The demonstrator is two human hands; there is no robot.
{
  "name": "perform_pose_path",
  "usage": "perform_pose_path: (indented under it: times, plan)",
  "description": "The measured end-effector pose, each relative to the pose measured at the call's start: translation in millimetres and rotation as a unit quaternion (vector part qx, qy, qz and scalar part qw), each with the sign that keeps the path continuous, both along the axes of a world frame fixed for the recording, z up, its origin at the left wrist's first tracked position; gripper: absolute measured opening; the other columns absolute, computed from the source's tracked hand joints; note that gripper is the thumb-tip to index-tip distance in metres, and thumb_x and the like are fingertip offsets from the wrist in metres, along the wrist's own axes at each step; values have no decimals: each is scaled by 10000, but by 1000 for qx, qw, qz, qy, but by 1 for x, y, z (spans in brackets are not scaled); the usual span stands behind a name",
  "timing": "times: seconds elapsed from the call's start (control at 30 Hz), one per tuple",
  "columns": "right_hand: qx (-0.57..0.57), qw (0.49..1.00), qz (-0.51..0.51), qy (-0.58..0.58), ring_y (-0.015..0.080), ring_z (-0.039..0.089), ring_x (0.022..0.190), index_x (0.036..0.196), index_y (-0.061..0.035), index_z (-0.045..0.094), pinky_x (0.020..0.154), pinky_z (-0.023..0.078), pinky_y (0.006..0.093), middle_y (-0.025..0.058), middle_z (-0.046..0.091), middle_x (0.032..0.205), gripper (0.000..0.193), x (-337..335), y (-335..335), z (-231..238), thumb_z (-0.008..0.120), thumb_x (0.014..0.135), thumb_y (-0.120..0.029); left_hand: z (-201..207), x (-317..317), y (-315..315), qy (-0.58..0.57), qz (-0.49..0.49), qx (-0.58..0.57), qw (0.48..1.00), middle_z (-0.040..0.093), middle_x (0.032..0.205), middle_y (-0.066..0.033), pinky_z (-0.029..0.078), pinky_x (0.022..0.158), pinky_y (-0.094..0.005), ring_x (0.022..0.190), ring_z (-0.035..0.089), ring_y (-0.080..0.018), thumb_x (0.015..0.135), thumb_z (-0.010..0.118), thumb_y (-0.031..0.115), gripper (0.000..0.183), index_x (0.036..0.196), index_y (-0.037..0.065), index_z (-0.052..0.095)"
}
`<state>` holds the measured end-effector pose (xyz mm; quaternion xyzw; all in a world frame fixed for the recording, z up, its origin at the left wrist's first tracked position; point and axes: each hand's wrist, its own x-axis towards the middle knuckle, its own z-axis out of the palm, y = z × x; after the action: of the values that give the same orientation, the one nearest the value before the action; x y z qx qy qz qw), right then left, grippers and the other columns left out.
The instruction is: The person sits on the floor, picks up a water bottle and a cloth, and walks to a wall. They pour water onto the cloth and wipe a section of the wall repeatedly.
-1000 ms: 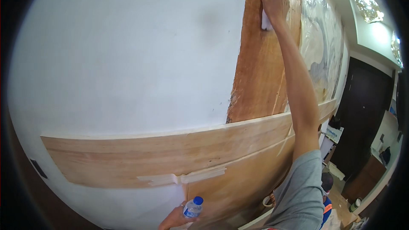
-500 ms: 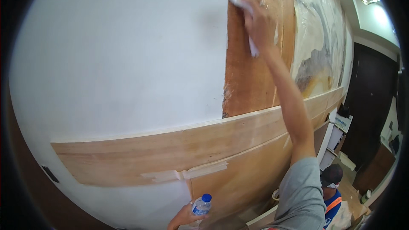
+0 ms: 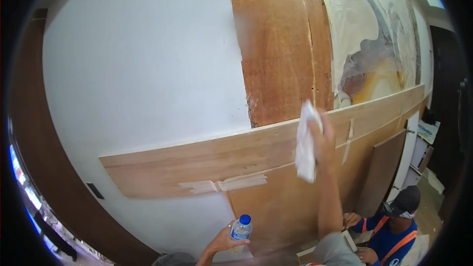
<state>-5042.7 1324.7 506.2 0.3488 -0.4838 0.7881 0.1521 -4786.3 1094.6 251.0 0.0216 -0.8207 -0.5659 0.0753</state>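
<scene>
A clear plastic bottle (image 3: 241,229) with a blue cap stands upright in my left hand (image 3: 222,241), whose fingers wrap round it low in the view. My right hand (image 3: 322,140), blurred by motion, grips a folded white cloth (image 3: 306,148) in front of the light plywood strip (image 3: 187,165). Above that strip is a bare brown plywood panel (image 3: 281,44), with a white wall surface (image 3: 148,69) to its left. Whether the cloth touches the strip, I cannot tell.
At the lower right a co-worker (image 3: 394,226) in a cap and an orange-strapped blue top crouches. A plastic-covered marbled panel (image 3: 374,44) is at the upper right. Masking tape (image 3: 241,182) crosses the strip's lower edge. A dark door frame (image 3: 64,157) stands at the left.
My right hand has come down with the cloth from the brown panel to the plywood strip. My view has shifted, showing more of the co-worker. The left hand still holds the bottle.
</scene>
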Motion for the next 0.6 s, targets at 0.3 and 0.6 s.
perform_pose_path:
  times: [0.3,0.6]
  plan:
    - [-53,861,301,-406,183,648,773,1273,-58,541,644,563,337,61,630,942,340,62,-14,-262,587,994,-248,30,4,38,15,81,-132,988,635,1137,-130,462,983,-374,1069,613,-269,743,865,392,743,1288,0,547]
    - [-87,778,396,-479,142,640,859,1307,-133,560,722,559,334,27,656,1034,392,38,-16,-272,496,1019,-392,77,1,32,-113,124,-282,945,628,1234,-260,347,1127,-440,1215,566,-365,725,836,478,774,1241,-47,594]
